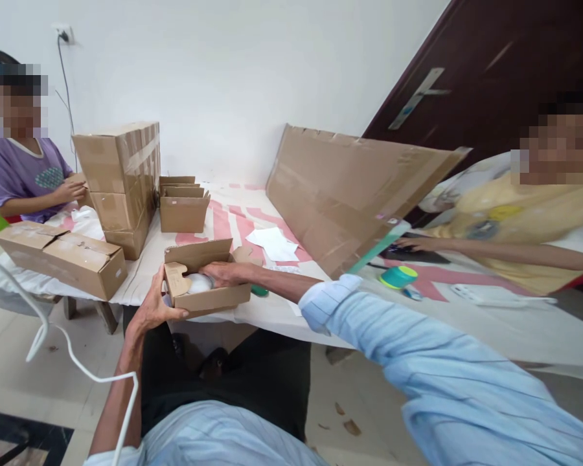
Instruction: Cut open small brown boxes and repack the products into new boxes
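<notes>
An open cardboard box (211,299) rests at the near edge of the table, its flaps raised. My left hand (151,303) is closed around the box's left end, thumb along the front wall. Inside the box lies a smooth white rounded object (199,283), whose kind I cannot make out. My right hand (226,274) reaches into the box from the right, its fingers curled against that white object and partly hidden by the walls. White paper sheets (274,244) lie just beyond the box.
Taped cartons (121,188) are stacked at the left, beside a long closed carton (63,255) and upright open boxes (182,210). A large cardboard sheet (340,194) leans at right. A teal-yellow tape roll (398,277) lies nearby. People sit at both ends; a white cable (72,353) hangs front left.
</notes>
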Available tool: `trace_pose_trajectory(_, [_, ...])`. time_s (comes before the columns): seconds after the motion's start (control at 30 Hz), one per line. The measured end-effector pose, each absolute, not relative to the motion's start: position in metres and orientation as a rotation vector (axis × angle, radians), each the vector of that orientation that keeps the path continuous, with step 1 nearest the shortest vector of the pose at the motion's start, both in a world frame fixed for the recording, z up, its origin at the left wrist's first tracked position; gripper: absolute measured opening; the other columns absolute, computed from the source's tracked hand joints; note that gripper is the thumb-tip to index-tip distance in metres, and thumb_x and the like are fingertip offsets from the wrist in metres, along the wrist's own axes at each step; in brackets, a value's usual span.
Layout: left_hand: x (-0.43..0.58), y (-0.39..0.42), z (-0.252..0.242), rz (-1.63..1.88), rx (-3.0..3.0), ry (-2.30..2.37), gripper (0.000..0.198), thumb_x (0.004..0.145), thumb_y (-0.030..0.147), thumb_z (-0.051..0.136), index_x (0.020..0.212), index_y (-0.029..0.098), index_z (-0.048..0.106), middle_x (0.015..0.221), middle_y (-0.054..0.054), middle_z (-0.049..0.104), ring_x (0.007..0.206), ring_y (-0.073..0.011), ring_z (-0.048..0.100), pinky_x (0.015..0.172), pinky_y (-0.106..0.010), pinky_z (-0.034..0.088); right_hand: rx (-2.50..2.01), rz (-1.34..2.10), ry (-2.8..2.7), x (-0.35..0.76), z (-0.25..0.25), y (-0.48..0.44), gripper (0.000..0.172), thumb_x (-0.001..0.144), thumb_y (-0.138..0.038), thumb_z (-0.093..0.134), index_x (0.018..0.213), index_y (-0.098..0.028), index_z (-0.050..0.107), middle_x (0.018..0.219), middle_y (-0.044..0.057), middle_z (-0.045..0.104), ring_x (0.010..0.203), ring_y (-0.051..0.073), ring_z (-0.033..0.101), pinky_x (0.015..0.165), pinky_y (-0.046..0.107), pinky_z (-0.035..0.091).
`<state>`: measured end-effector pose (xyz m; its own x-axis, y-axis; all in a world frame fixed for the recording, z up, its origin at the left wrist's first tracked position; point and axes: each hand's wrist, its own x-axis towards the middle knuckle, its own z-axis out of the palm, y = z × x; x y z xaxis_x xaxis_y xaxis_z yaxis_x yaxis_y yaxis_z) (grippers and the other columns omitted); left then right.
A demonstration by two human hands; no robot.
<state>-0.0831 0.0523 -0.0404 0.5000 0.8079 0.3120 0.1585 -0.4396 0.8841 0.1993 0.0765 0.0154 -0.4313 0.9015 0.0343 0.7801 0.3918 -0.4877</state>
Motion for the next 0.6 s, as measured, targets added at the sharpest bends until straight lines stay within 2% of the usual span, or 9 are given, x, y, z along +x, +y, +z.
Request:
trace_pose_trajectory(0.1, [-0.084,0.055,-0.042,0.968,1.873,0.807,0.137,0.063,0.035,0.097,0.174,0.032,0.017,0.168,-0.018,0.036,0.152,-0.0448,0.041,0.116,-0.059,0.050,-1.454,0.741,-2.627,0.202,0.026,0.069,0.033,0.078,-0.025,0.085,0.108,-0.021,0.073,0.118,0.010,0.077,0.105,0.028,0.072,0.084,0.033,0.054])
trace_pose_trajectory(0.2, [-0.086,0.059,-0.043,0.962,1.859,0.780,0.133,0.065,0.036,0.096,0.174,0.032,0.020,0.164,-0.017,0.043,0.151,-0.0442,0.044,0.115,-0.059,0.050,-1.446,0.598,-2.659,0.204,0.036,0.061,0.032,0.084,-0.031,0.081,0.112,-0.021,0.070,0.126,0.013,0.074,0.114,0.031,0.069,0.093,0.037,0.053])
trace_pose_trajectory(0.33, [-0.085,0.066,-0.045,0.984,1.842,0.788,0.132,0.064,0.038,0.096,0.173,0.032,0.023,0.161,-0.016,0.047,0.149,-0.0436,0.047,0.113,-0.058,0.053,-1.339,0.333,-2.645,0.212,0.059,0.052,0.030,0.083,-0.022,0.076,0.113,-0.019,0.070,0.122,0.013,0.072,0.111,0.029,0.067,0.091,0.036,0.051])
trace_pose_trajectory(0.43, [-0.079,0.075,-0.046,0.998,1.839,0.791,0.136,0.061,0.039,0.098,0.174,0.031,0.023,0.165,-0.017,0.043,0.151,-0.0442,0.044,0.114,-0.057,0.053,-1.268,0.204,-2.546,0.227,0.090,0.043,0.030,0.084,-0.023,0.073,0.114,-0.020,0.070,0.117,0.011,0.071,0.105,0.026,0.065,0.086,0.034,0.048])
trace_pose_trajectory(0.6, [-0.069,0.095,-0.042,0.911,1.900,0.824,0.150,0.051,0.048,0.105,0.174,0.024,0.023,0.173,-0.023,0.034,0.159,-0.0505,0.034,0.123,-0.064,0.042,-1.343,0.312,-2.246,0.261,0.147,0.017,0.029,0.077,-0.030,0.074,0.103,-0.018,0.072,0.102,0.006,0.070,0.091,0.022,0.061,0.075,0.031,0.047])
